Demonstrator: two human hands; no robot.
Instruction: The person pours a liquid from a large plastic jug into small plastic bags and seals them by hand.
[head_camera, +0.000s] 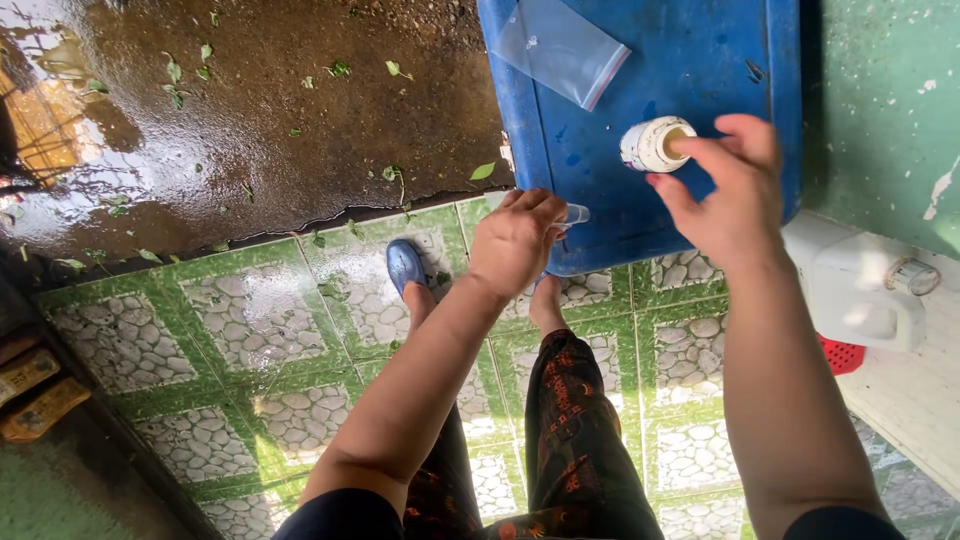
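My right hand (728, 196) reaches over a blue plastic surface (700, 60) and pinches the rim of a small white bottle (648, 146) with an open mouth. My left hand (515, 240) is closed around a small clear tube or vial (575, 213) whose tip sticks out to the right, at the near edge of the blue surface. A clear zip bag (560, 45) lies flat on the blue surface further away. My legs in dark patterned trousers and a blue slipper (405, 265) show below.
The floor is green and white patterned tile (250, 340), wet, bordering a wet brown ground (250, 110) strewn with leaf bits. A white plastic jug (865, 290) lies at the right by a green wall (890, 100). A red item (842, 355) sits beneath it.
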